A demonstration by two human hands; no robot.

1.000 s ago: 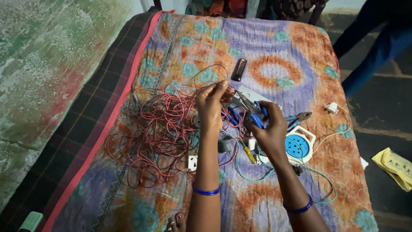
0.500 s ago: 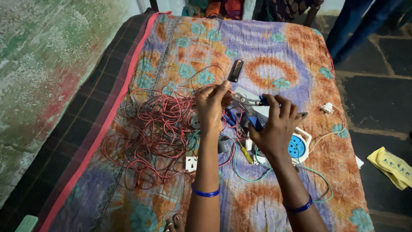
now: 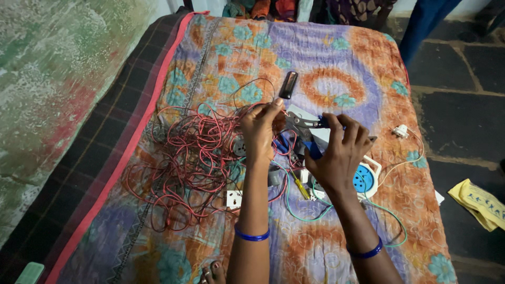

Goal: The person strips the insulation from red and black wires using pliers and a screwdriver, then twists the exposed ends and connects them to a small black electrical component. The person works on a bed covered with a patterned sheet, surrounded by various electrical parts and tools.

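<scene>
Pliers [image 3: 310,131]: blue-handled, gripped by right hand [image 3: 339,155], jaws at 9 o'clock.
Left hand [image 3: 261,129]: fingertips pinched on red wire [image 3: 184,158].

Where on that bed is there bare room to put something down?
The cloth is bare at the far end beyond the black bar, and at the near right corner. The middle is crowded: red wires, pliers in the right hand, blue socket.

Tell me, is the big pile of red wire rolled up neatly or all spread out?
Spread out. The thin red wire lies in loose tangled loops across the flowery orange bedcover, not wound in any coil.
</scene>
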